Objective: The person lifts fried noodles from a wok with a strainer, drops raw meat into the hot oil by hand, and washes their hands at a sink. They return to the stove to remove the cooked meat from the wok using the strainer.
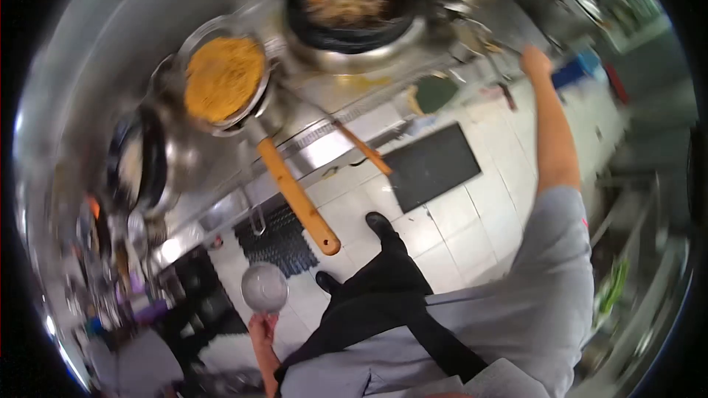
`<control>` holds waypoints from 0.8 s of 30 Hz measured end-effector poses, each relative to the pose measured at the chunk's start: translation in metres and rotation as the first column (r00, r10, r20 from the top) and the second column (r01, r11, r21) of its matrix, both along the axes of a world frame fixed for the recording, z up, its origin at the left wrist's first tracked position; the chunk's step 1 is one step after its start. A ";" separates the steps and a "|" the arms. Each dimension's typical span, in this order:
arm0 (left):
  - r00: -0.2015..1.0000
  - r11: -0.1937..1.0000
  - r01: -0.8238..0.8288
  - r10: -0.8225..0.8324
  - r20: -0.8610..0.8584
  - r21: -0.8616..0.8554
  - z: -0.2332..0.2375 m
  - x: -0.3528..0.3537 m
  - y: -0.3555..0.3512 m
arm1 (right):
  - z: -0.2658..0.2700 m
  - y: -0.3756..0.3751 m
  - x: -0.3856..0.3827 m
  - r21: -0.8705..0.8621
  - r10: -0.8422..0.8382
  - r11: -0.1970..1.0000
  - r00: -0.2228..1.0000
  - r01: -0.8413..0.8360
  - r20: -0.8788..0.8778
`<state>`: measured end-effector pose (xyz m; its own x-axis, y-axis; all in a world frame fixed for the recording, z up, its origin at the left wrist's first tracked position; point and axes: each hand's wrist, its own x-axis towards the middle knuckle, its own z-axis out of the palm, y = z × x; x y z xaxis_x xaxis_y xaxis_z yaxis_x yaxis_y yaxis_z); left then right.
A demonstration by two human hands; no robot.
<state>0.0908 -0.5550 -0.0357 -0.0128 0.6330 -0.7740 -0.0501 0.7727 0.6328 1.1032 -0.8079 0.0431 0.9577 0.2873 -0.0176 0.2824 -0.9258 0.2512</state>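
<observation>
At the lower left, my left hand [264, 326] is closed on the rim of a round metal bowl [265, 287], held low over the floor. My right arm reaches out to the upper right, where my right hand [535, 61] is blurred beside the metal counter; its fingers and anything in them cannot be made out. A strainer with a wooden handle [299, 197] rests on a pot at the stove, full of orange-yellow food [225, 77]. Behind it a black wok [354, 38] contains browned food pieces [343, 4].
Another dark wok [152, 158] stands at the left of the stove. A wooden-handled utensil [363, 147] juts over the counter's front edge. Dark mats [431, 166] lie on the tiled floor [450, 228]. Shelving [634, 228] is at the right. Part of another person [140, 365] shows at the lower left.
</observation>
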 end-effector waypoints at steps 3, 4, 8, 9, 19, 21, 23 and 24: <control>0.999 1.000 -0.005 0.004 -0.047 -0.023 0.025 0.026 -0.012 | -0.039 0.006 0.047 0.096 0.258 0.957 0.956 -0.273 0.140; 0.999 1.000 -0.008 0.007 -0.040 -0.014 0.029 0.031 -0.016 | -0.023 0.024 0.039 0.093 0.156 0.982 0.985 -0.163 0.070; 0.996 0.996 -0.091 0.091 -0.015 0.021 0.047 0.033 -0.042 | -0.031 0.076 -0.025 0.503 0.312 0.764 0.914 -0.404 0.261; 0.991 0.991 -0.131 0.131 -0.004 0.030 0.051 0.035 -0.051 | -0.048 0.086 -0.058 0.689 0.425 0.633 0.902 -0.353 0.071; 0.950 0.949 -0.310 0.312 -0.022 0.060 0.091 0.043 -0.108 | -0.066 0.165 -0.569 0.445 0.673 0.719 -0.695 0.534 -0.254; 0.950 0.948 -0.312 0.310 0.030 0.062 0.079 0.033 -0.116 | -0.032 0.195 -0.607 0.123 0.786 0.609 -0.574 0.784 -0.229; 0.949 0.950 -0.308 0.303 0.087 0.049 0.063 0.023 -0.125 | 0.005 0.230 -0.618 -0.062 0.908 0.370 -0.375 0.927 -0.189; 0.948 0.949 -0.311 0.306 0.088 0.045 0.058 0.020 -0.126 | 0.020 0.245 -0.620 -0.090 0.964 0.220 -0.230 0.971 -0.132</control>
<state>0.1109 -0.6814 0.0228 -0.1550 0.6515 -0.7426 -0.3322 0.6736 0.6603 0.4833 -0.5633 0.0633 0.0597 0.9890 -0.1351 -0.9788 0.0315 -0.2025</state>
